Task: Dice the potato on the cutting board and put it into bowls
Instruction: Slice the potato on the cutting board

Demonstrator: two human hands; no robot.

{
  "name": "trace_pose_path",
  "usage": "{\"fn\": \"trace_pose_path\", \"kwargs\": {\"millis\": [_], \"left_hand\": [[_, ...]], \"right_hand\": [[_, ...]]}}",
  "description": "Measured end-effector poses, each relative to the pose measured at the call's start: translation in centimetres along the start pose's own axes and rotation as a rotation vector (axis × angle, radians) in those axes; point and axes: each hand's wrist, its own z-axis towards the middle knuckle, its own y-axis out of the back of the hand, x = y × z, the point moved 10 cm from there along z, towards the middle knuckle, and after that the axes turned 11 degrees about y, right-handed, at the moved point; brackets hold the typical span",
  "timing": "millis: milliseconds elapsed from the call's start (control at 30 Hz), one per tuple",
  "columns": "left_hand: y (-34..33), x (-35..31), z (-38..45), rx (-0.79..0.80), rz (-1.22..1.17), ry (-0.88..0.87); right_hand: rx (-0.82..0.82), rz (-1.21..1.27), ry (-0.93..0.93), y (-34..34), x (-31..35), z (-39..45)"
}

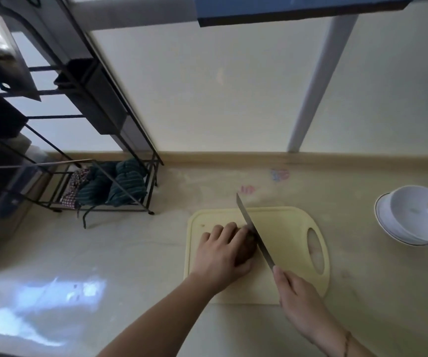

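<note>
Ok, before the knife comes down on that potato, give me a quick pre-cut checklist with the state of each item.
1. Potato held steady on the cutting board by the left hand: ok.
2. Knife gripped by the right hand: ok.
3. Blade set against the potato's right side: ok.
4. Left fingertips clear of the blade: not ok, they sit right beside it.
5. Bowls ready, stacked to the right of the board: ok.
6. Board flat and stable on the counter: cannot tell.
</note>
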Motion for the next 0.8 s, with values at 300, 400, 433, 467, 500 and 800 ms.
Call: {"fn": "trace_pose_path", "kwargs": {"millis": [300, 400, 433, 467, 500, 800], "left_hand": [[0.8, -0.7, -1.6, -0.159, -0.019, -0.236], [1.2, -0.2, -1.9, -0.21, -0.055, -0.254], [1.2, -0.1, -1.9, -0.22, -0.057, -0.264], [1.1, -0.1, -2.0, -0.23, -0.057, -0.276], [1.1, -0.2, -2.0, -0.24, -0.057, -0.29], [0.6, 0.0, -1.8, -0.291, -0.115, -0.318]], "right_hand": [[0.036, 0.069, -0.016, -0.8, 0.4, 0.0], [0.04, 0.114, -0.031, -1.2, 0.2, -0.5], [0.04, 0.118, -0.036, -1.2, 0.1, -0.7], [0.04, 0.12, -0.042, -1.3, 0.0, -0.8], [0.041, 0.125, -0.044, -1.3, -0.2, -0.9], [0.042, 0.09, -0.005, 0.0, 2.2, -2.6]]}}
